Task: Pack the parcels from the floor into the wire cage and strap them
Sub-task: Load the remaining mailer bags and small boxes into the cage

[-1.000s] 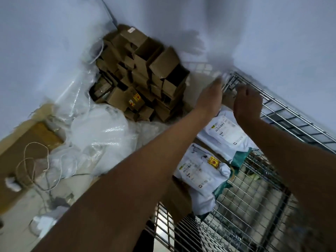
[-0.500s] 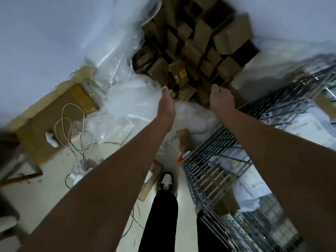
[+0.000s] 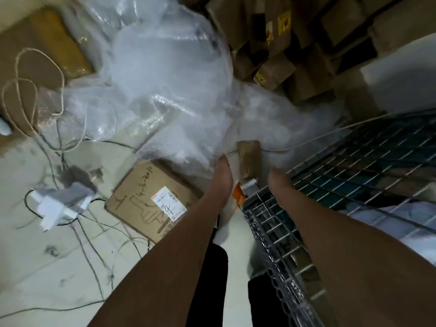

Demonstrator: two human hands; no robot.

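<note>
On the floor at left, a flat labelled parcel (image 3: 151, 199) is seen. Just right, the left hand (image 3: 221, 171) and right hand (image 3: 278, 178) are lowered toward a small upright parcel (image 3: 249, 159) between them, beside the wire cage (image 3: 354, 175); grip cannot be told.

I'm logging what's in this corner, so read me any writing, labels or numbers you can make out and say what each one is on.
"4-3-20", handwritten, with later characters unclear: top of the flat cardboard box on the floor.
White shipping label with a red patch on that box: print too small to read.
Yellow stickers on the stacked brown cartons: blurred, unreadable.
Nothing else is legible.
</note>
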